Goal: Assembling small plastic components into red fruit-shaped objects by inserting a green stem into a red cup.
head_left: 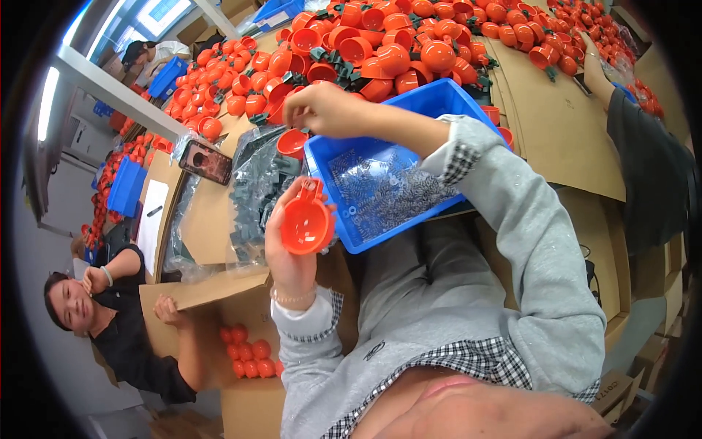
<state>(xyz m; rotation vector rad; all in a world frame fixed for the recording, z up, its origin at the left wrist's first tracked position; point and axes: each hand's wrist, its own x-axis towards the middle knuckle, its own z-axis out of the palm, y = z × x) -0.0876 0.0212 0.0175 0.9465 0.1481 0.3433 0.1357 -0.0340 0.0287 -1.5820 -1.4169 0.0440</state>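
Observation:
My left hand holds an orange plastic cup-shaped part, its hollow side turned up and its small tab pointing away from me. Past the blue bin, my right hand hangs at the near edge of the part pile, fingers bent down and together. Whatever they may pinch is too small or hidden to make out. Just below those fingers lies another orange cup. The bin contains many small metal springs and sits against my lap.
A heap of orange cups with dark green clips covers the far table. Clear plastic bags of green parts and a phone lie left. A co-worker sits by an open carton; another person's arm reaches in right.

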